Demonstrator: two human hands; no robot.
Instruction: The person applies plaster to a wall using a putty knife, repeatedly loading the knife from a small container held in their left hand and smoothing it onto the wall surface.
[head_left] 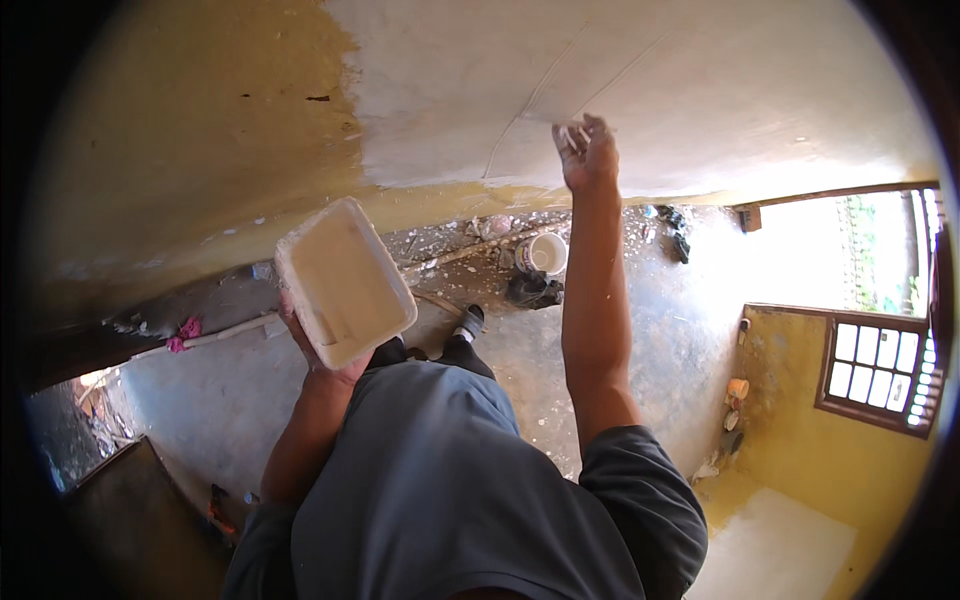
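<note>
My left hand (328, 372) supports a rectangular plastic tub (381, 270) from below, its fingers wrapped round the outer side. Cream-coloured paste (340, 265) lies in the tub and coats its walls and rim. My right arm is stretched out to the wall, where my right hand (590, 155) grips a thin, flat scraper (543, 120). The scraper is seen nearly edge-on against the pale coated part of the wall (440, 100); its handle is hidden by the fingers. Thin raised ridges run across the coating beside it. Farther left the wall is yellow (200, 130).
A white bucket (546, 253) stands at the wall's foot, with a black plastic bag (533, 290) beside it. A long pole (480, 247) and pale debris lie along the floor's edge. A barred window (880, 365) is at the right, and a dark panel (140, 520) at the lower left.
</note>
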